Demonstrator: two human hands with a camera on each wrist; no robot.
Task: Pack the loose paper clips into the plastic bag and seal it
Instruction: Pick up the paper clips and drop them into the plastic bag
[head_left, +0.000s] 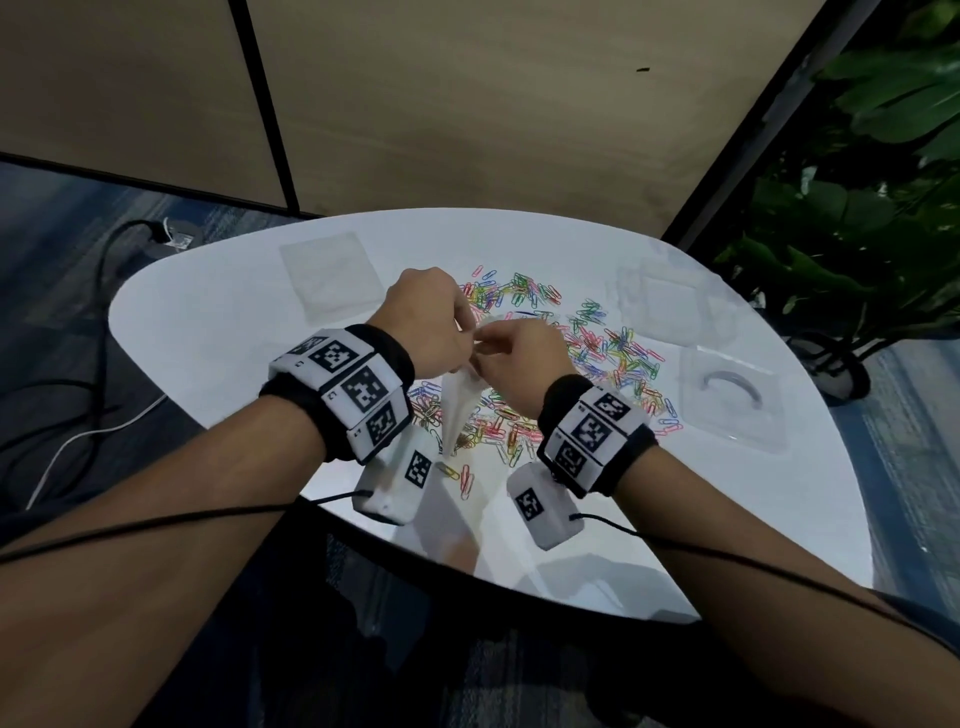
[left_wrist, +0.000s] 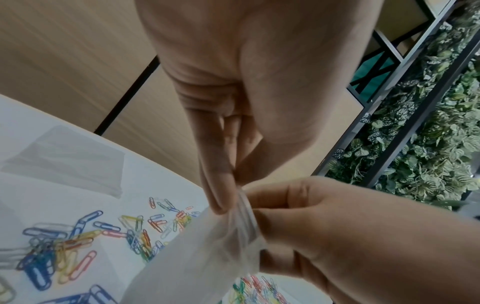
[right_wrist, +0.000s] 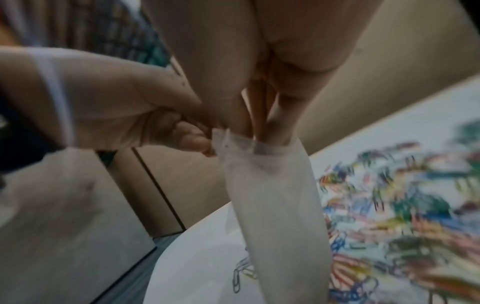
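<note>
A small translucent zip plastic bag hangs upright between my hands above the white table. My left hand pinches one side of the bag's rim between thumb and fingers. My right hand grips the other side of the rim, and in the right wrist view its fingertips sit at the bag's mouth. Loose coloured paper clips lie scattered on the table under and beyond the bag. Whether any clips are inside the bag I cannot tell.
A flat clear bag lies at the back left of the table, and more clear bags at the back right. A clear tray sits at the right edge. Plants stand right of the table, and cables run across the floor at left.
</note>
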